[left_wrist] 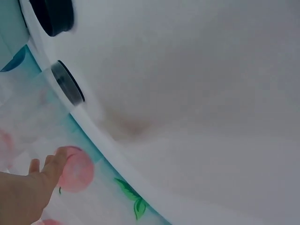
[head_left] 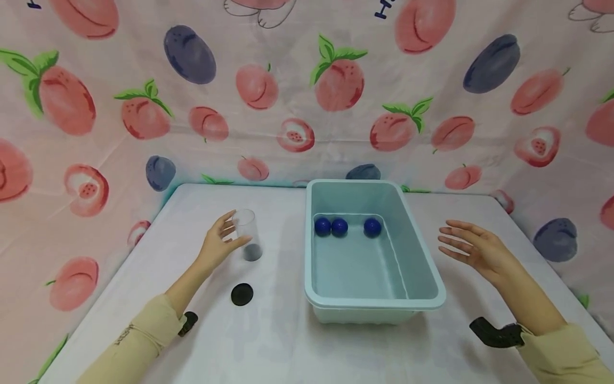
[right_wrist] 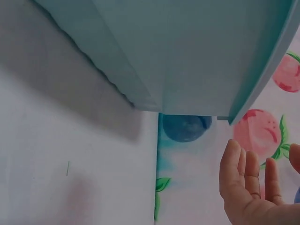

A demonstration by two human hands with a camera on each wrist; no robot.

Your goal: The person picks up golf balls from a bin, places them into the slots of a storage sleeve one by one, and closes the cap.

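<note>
White table [head_left: 283, 352] bears 1 transparent, dark-bottomed cylinder [head_left: 250, 228]; left hand [head_left: 220, 241] spread alongside, right hand [head_left: 477, 250] loosely extended.

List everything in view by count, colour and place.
Table: one, white, beneath the objects.
Cloth: one, pinkish with fruit print, behind the table.
Bin: one, pale teal, on the table.
Balls: three, dark blue, inside the bin's far end.
Cup: one, clear with dark base, left of the bin.
Disc: one, black, nearer than the cup.
Sleeves: two, pale khaki, on both forearms.
Wrist devices: two, black, one per wrist.
Left hand: one, bare, at the cup, contact unclear.
Right hand: one, bare, right of the bin.
</note>
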